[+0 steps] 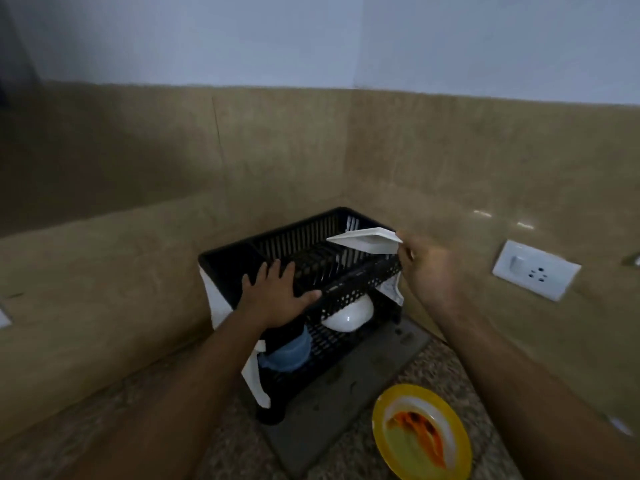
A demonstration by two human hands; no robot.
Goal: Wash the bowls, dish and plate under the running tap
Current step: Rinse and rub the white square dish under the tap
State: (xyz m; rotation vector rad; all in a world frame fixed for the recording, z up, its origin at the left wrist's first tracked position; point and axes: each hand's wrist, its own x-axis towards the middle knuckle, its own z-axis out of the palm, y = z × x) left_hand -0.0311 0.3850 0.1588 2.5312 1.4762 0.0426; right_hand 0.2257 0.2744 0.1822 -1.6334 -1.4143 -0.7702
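Note:
A black two-tier dish rack (353,275) stands in the counter's corner. My left hand (277,292) rests flat on its front top rail, fingers spread. My right hand (427,268) pinches the corner of a white square dish (367,239), held tilted over the right end of the upper tier. On the lower tier lie a white bowl (349,315), upside down, and a blue bowl (289,351). A yellow plate (420,434) smeared with orange sauce sits on the counter at the front right. No tap or sink is in view.
A grey drain mat (363,382) lies under the rack on the speckled counter. Beige tiled walls close in behind and to the right. A white wall socket (535,270) is on the right wall.

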